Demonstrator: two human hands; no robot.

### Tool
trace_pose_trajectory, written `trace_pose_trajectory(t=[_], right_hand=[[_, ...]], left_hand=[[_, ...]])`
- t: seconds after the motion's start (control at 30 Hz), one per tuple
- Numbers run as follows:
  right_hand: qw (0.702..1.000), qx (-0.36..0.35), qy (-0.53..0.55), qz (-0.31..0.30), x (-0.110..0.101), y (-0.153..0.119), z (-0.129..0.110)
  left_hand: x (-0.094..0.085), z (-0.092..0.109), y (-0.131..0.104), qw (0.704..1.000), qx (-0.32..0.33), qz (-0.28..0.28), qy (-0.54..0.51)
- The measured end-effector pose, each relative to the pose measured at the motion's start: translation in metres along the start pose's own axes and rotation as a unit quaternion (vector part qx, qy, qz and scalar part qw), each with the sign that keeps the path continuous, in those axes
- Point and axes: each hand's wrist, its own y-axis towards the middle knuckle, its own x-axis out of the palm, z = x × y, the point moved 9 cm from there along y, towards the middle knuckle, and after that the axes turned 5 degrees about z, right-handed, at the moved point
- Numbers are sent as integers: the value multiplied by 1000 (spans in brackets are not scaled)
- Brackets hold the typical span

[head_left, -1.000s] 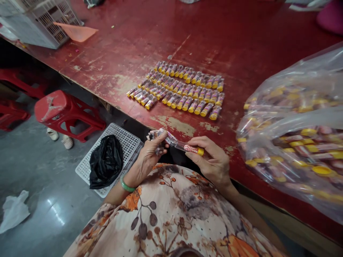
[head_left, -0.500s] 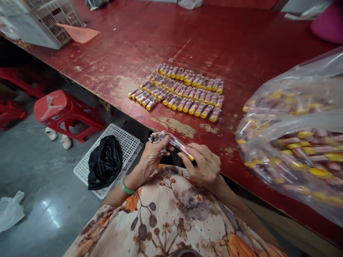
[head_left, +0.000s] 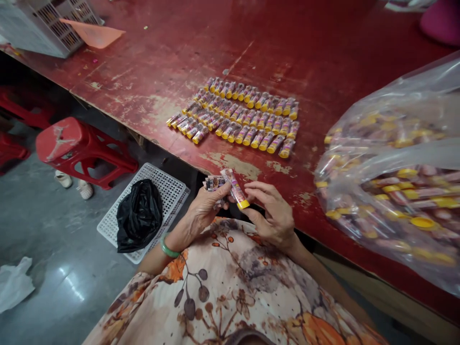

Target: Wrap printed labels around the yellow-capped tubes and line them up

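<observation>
In the head view, my left hand (head_left: 207, 207) pinches a clear tube with a yellow cap (head_left: 235, 189) under its thumb. A small stack of printed paper slips (head_left: 214, 182) is in the same hand. The tube slants, capped end toward me, and has a printed slip inside or on it. My right hand (head_left: 273, 213) is beside the cap, its thumb and fingers apart; whether the thumb touches the tube is unclear. Beyond my hands, rows of similar yellow-capped tubes (head_left: 247, 117) lie on the red table (head_left: 172, 57).
A large clear plastic bag (head_left: 345, 172) full of yellow-capped tubes stands on the right. Left of me are a red stool (head_left: 68, 139) and a white perforated basket (head_left: 108, 225) bearing a black bag (head_left: 140, 215). A white crate (head_left: 39, 28) and an orange sheet (head_left: 95, 33) sit at far left.
My right hand has loosened from the tube and its fingers have spread. The tube has turned more upright in my left hand, with its printed side showing. The view has shifted slightly.
</observation>
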Motion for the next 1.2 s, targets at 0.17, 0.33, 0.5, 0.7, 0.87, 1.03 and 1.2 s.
trace_pose_trajectory(t=[0.17, 0.33, 0.5, 0.7, 0.87, 1.03, 1.2], right_hand=[[999, -5, -17, 51, -3, 1, 0], [996, -21, -41, 75, -7, 2, -6], [994, -31, -47, 89, -10, 1, -10], [991, -39, -69, 108, -10, -5, -8], [988, -45, -86, 119, -9, -11, -7], [995, 17, -48, 87, -6, -2, 7], [1000, 14, 8, -9, 7, 14, 11]], left_hand=[[8, -12, -5, 999, -27, -15, 24], [16, -7, -9, 999, -3, -23, 40], [15, -1, -9, 999, 9, -8, 38], [17, 4, -6, 999, 25, -15, 45], [13, 2, -4, 999, 21, -1, 36], [12, -3, -3, 999, -2, -25, 42], [14, -6, -4, 998, -29, -48, 24]])
